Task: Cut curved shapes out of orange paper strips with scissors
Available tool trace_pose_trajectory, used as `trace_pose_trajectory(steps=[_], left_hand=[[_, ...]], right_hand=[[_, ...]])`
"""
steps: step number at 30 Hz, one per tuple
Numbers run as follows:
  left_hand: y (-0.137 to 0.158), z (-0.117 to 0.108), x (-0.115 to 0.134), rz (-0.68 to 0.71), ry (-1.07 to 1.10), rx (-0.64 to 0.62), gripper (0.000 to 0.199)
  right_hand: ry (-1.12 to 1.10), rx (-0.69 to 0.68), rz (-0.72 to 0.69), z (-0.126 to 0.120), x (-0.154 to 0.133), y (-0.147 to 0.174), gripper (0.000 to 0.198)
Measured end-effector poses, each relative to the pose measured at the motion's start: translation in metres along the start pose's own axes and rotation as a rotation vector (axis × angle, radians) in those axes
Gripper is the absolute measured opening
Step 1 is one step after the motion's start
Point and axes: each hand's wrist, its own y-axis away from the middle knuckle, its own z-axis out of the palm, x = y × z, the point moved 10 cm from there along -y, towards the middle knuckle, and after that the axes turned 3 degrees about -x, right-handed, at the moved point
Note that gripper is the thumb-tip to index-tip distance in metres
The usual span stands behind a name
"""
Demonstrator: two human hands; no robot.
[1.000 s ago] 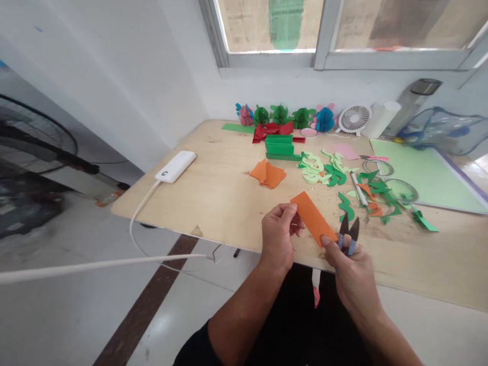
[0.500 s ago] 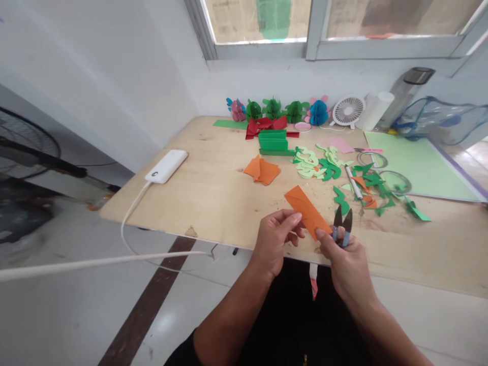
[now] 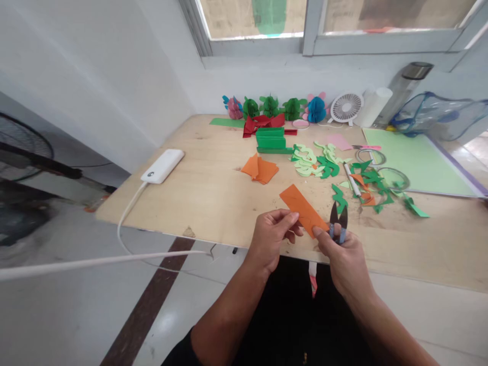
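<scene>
Right hand (image 3: 348,254), lower right: thumb pinching near end of orange paper strip (image 3: 301,206); scissors (image 3: 339,216) also gripped, blades upward, parted. Left hand (image 3: 272,234), lower centre: thumb and fingers closed on strip's edge. Strip itself: just below frame centre, slanted. Orange paper pieces (image 3: 267,171), centre, overlapping. Folded green paper (image 3: 270,139), upper centre. Paper figures (image 3: 270,107), upper centre, row by wall (image 3: 251,76).
</scene>
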Motion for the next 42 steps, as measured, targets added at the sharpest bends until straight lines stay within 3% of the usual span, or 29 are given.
trace_pose_trajectory(steps=[6,10,14,20,29,42], left_hand=[[0.000,-0.009,0.008,0.065,0.052,0.112,0.017],[0.001,-0.015,0.009,0.118,0.138,0.207,0.017],[0.003,-0.014,0.004,0.144,0.225,0.260,0.017],[0.005,-0.006,0.003,0.155,0.333,0.257,0.017],[0.006,-0.004,0.000,0.140,0.381,0.271,0.019],[0.008,-0.003,-0.002,0.157,0.329,0.295,0.021]], right_hand=[[-0.162,-0.016,-0.064,0.006,-0.010,-0.001,0.039],[-0.345,-0.030,0.008,0.013,-0.001,0.006,0.046],[-0.363,-0.060,0.076,0.026,0.013,0.016,0.043],[-0.348,-0.031,0.114,0.038,0.027,0.025,0.040],[-0.480,-0.055,0.085,0.048,0.024,0.024,0.038],[-0.344,-0.084,-0.013,0.050,0.015,0.019,0.035]])
